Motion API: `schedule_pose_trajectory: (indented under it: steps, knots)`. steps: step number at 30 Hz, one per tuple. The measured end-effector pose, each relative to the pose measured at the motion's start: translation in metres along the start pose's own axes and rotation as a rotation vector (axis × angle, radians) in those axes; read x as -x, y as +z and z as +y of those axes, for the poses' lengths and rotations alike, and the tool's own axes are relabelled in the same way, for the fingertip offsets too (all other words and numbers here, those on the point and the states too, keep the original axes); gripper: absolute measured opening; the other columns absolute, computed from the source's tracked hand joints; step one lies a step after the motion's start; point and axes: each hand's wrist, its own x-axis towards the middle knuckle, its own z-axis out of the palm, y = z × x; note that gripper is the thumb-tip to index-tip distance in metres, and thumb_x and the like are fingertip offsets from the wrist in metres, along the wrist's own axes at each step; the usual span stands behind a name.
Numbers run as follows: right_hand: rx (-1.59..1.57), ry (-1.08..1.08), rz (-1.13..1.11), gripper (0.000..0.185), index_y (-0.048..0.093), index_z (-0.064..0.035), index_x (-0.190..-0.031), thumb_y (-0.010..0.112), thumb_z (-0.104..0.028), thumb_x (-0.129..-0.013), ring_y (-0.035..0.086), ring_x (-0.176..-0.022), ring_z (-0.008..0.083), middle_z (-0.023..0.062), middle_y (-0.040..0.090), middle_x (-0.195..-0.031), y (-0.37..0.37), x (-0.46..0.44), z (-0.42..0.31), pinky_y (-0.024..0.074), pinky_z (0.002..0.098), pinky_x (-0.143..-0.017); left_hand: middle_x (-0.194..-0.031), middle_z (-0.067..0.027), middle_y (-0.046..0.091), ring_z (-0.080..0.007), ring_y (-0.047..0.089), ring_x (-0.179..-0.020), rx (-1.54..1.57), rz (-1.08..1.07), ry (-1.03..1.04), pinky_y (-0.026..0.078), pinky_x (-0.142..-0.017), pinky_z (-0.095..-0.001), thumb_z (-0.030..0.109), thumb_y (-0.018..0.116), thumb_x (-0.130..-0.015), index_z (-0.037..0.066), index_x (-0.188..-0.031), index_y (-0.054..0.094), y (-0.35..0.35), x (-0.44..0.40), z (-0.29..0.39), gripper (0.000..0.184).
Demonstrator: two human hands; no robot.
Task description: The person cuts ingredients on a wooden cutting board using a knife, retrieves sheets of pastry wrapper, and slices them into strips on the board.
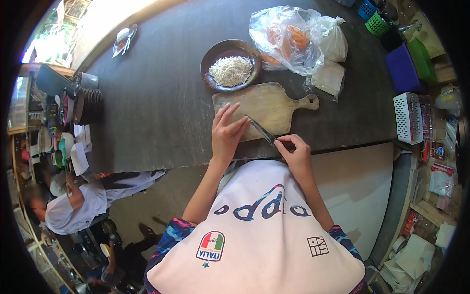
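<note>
My right hand (295, 148) is closed around the dark handle of a small knife (263, 131), at the near edge of the wooden cutting board (267, 105). The knife slants up and left across the board, its tip at the fingers of my left hand (227, 128). Over the board's left part, my left hand has its fingers stretched apart; whether they touch the blade is hard to tell. Just beyond the board, a dark round bowl (209, 55) holds a heap of pale thin shreds (230, 71).
Clear plastic bags with orange pieces (289, 41) and a flat pale packet (327, 78) lie past the board. A stack of dark plates (88, 105) stands at the table's left edge. White and coloured baskets (407, 117) line the right side. Another person (81, 206) is at the left.
</note>
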Motion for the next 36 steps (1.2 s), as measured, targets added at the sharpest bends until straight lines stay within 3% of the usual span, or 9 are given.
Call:
schedule_pose_trajectory:
  steps: [4, 10, 16, 20, 21, 24, 30, 31, 36]
  knots:
    - [0.002, -0.021, -0.003, 0.015, 0.082, -0.0012, -0.105, 0.085, -0.014, -0.097, 0.076, -0.086, 0.0193, 0.009, 0.079, -0.099, -0.001, -0.002, 0.003, 0.0595, 0.0333, -0.077, -0.15, -0.0066, 0.073, -0.0351, 0.06, -0.145, 0.01, 0.009, -0.01, 0.052, -0.118, -0.0482, 0.013, 0.091, -0.088, 0.016, -0.113, 0.09, -0.003, -0.004, -0.004, 0.025]
    - [-0.163, 0.222, -0.126, 0.019, 0.082, -0.0014, -0.108, 0.084, -0.019, -0.102, 0.071, -0.077, 0.0088, 0.0036, 0.08, -0.095, -0.009, -0.013, -0.008, 0.0571, 0.0244, -0.056, -0.148, -0.0071, 0.073, -0.0348, 0.061, -0.144, 0.009, 0.092, -0.071, 0.052, -0.118, -0.0489, 0.012, 0.092, -0.088, 0.015, -0.118, 0.088, -0.016, 0.005, -0.012, 0.031]
    - [-0.135, 0.012, -0.06, 0.019, 0.081, 0.0001, -0.11, 0.084, -0.017, -0.102, 0.07, -0.075, 0.0076, 0.0046, 0.08, -0.091, -0.004, -0.061, -0.034, 0.0567, 0.0278, -0.057, -0.149, -0.0077, 0.071, -0.0357, 0.059, -0.146, -0.033, 0.024, -0.006, 0.05, -0.121, -0.05, 0.013, 0.092, -0.088, 0.016, -0.117, 0.088, -0.017, 0.013, -0.007, 0.029]
    - [0.162, -0.506, 0.084, 0.019, 0.079, 0.0013, -0.11, 0.086, -0.008, -0.094, 0.076, -0.086, 0.023, 0.0126, 0.076, -0.102, 0.013, -0.098, -0.052, 0.0598, 0.0376, -0.077, -0.153, -0.0084, 0.069, -0.0372, 0.057, -0.149, -0.092, -0.002, 0.049, 0.048, -0.123, -0.0528, 0.016, 0.09, -0.091, 0.018, -0.114, 0.089, -0.007, 0.009, -0.002, 0.024]
    - [0.191, -0.476, 0.093, 0.02, 0.079, 0.001, -0.109, 0.086, -0.006, -0.092, 0.077, -0.094, 0.0292, 0.0141, 0.074, -0.108, 0.019, -0.104, -0.053, 0.0599, 0.0395, -0.085, -0.153, -0.0084, 0.068, -0.0374, 0.056, -0.149, -0.112, -0.006, 0.079, 0.048, -0.124, -0.0536, 0.017, 0.089, -0.091, 0.018, -0.113, 0.089, -0.007, 0.006, -0.001, 0.022]
    - [0.222, -0.543, 0.148, 0.019, 0.079, 0.0007, -0.108, 0.086, -0.006, -0.092, 0.077, -0.092, 0.027, 0.0126, 0.076, -0.106, 0.025, -0.107, -0.055, 0.0599, 0.039, -0.084, -0.154, -0.0082, 0.068, -0.0375, 0.056, -0.15, -0.134, -0.03, 0.126, 0.046, -0.125, -0.0551, 0.019, 0.088, -0.091, 0.019, -0.108, 0.089, -0.006, -0.002, -0.003, 0.017]
    - [0.122, -0.249, 0.063, 0.023, 0.08, 0.0008, -0.113, 0.088, -0.008, -0.093, 0.076, -0.088, 0.0205, 0.0106, 0.078, -0.103, -0.003, -0.078, -0.03, 0.0594, 0.0363, -0.083, -0.152, -0.0062, 0.069, -0.0336, 0.057, -0.15, -0.104, -0.084, 0.192, 0.046, -0.126, -0.055, 0.018, 0.087, -0.091, 0.017, -0.102, 0.089, -0.009, -0.013, -0.008, 0.012]
    - [0.081, -0.154, 0.027, 0.023, 0.081, -0.0004, -0.116, 0.088, -0.01, -0.096, 0.073, -0.09, 0.0091, 0.004, 0.079, -0.104, -0.008, -0.073, -0.018, 0.0597, 0.0281, -0.072, -0.151, -0.0057, 0.07, -0.0328, 0.057, -0.149, -0.102, -0.093, 0.216, 0.046, -0.126, -0.0547, 0.018, 0.087, -0.091, 0.016, -0.102, 0.088, -0.009, -0.014, -0.009, 0.012]
    - [-0.124, 0.001, 0.073, 0.024, 0.081, 0.0006, -0.117, 0.087, -0.011, -0.097, 0.076, -0.093, 0.012, 0.0072, 0.079, -0.11, -0.024, -0.046, 0.009, 0.0648, 0.0271, -0.067, -0.144, -0.0049, 0.07, -0.031, 0.058, -0.148, -0.111, -0.114, 0.276, 0.045, -0.127, -0.0529, 0.017, 0.082, -0.094, 0.012, -0.104, 0.083, -0.008, -0.016, -0.014, 0.011]
